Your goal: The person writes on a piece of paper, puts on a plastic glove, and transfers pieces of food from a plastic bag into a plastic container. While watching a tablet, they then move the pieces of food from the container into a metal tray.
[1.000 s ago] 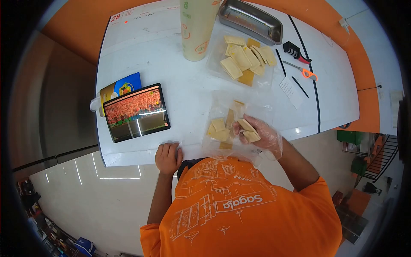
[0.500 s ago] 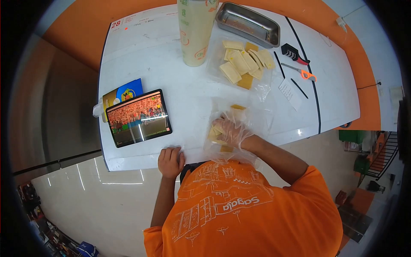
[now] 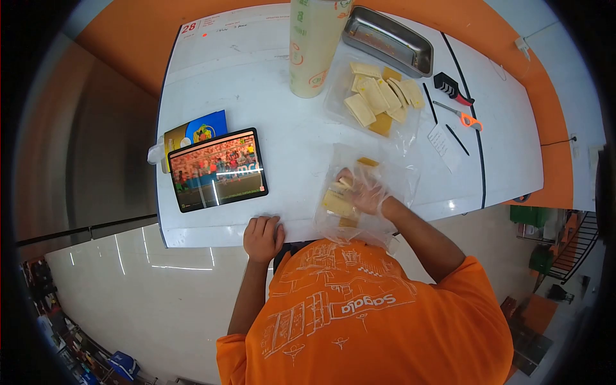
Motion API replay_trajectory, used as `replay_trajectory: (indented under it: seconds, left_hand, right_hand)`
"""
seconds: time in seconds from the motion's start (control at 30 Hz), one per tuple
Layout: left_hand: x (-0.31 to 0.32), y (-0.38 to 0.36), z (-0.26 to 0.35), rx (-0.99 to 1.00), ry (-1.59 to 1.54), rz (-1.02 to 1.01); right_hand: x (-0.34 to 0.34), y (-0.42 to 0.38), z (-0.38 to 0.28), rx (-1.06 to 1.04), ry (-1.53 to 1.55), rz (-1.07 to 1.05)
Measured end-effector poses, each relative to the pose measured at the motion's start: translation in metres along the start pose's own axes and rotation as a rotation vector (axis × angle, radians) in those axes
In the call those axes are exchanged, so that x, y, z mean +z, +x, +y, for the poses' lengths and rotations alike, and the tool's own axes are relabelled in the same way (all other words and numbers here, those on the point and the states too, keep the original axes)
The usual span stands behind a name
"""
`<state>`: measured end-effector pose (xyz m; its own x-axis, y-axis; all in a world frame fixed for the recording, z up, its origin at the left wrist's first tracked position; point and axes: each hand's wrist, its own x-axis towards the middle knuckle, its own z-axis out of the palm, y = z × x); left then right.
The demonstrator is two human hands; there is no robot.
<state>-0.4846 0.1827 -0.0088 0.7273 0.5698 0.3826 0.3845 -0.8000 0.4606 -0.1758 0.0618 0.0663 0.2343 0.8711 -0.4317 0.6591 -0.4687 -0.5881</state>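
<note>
My left hand (image 3: 263,238) rests on the table's front edge, its fingers lying on the white top with nothing held. My right hand (image 3: 364,192), in a clear plastic glove, is over a clear plastic bag (image 3: 398,176) right of the tablet. Its fingers are spread above pale flat pieces (image 3: 339,201) in that bag; a fingertip is near one small piece, and contact cannot be made out. Farther back, a second pile of pale rectangular pieces (image 3: 372,95) lies on another clear plastic sheet (image 3: 337,102).
A tablet (image 3: 218,170) leans on a blue and yellow packet (image 3: 212,125). A tall cup stack (image 3: 313,51) and a metal tray (image 3: 385,38) stand at the back. On the right lie a sharpener (image 3: 447,85), orange scissors (image 3: 470,120), a note (image 3: 441,144) and black sticks (image 3: 457,140).
My right hand has opened and drawn slightly back from the near pieces, uncovering more of them. The whole view has shifted a little. My left hand stays on the table edge.
</note>
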Motion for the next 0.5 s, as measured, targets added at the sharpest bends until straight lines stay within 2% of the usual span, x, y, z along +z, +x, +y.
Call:
replay_trajectory:
  seconds: [0.03, 0.07, 0.13, 0.17, 0.23, 0.27, 0.4, 0.47, 0.5]
  left_hand:
    - [0.000, 0.000, 0.000, -0.002, 0.000, -0.002]
    - [-0.001, 0.000, 0.001, -0.004, -0.002, -0.003]
    - [-0.001, 0.001, 0.001, -0.004, -0.004, -0.001]
    - [-0.001, 0.001, 0.002, -0.004, -0.001, 0.004]
    - [-0.001, 0.001, 0.001, -0.009, 0.001, 0.005]
    - [-0.001, 0.001, 0.001, -0.005, 0.006, 0.005]
    - [0.000, 0.000, 0.000, 0.002, 0.002, 0.004]
    - [0.000, 0.002, 0.001, 0.012, 0.012, 0.010]
    - [-0.001, 0.003, 0.001, 0.022, 0.020, 0.019]
  right_hand:
    - [-0.001, 0.001, 0.007, 0.054, 0.129, -0.010]
    - [-0.005, 0.003, 0.017, 0.056, 0.131, -0.012]
    - [-0.013, 0.006, 0.035, 0.124, 0.977, -0.151]
    - [-0.022, -0.002, 0.029, 0.125, 0.976, -0.151]
    - [-0.049, -0.029, 0.000, 0.219, 1.477, -0.103]
    - [-0.052, -0.038, -0.011, 0.152, 1.495, -0.014]
    - [-0.046, -0.038, 0.004, 0.149, 1.633, -0.084]
    - [-0.038, -0.030, 0.013, 0.097, 1.164, -0.173]
    - [-0.027, -0.027, 0.020, 0.098, 1.167, -0.174]
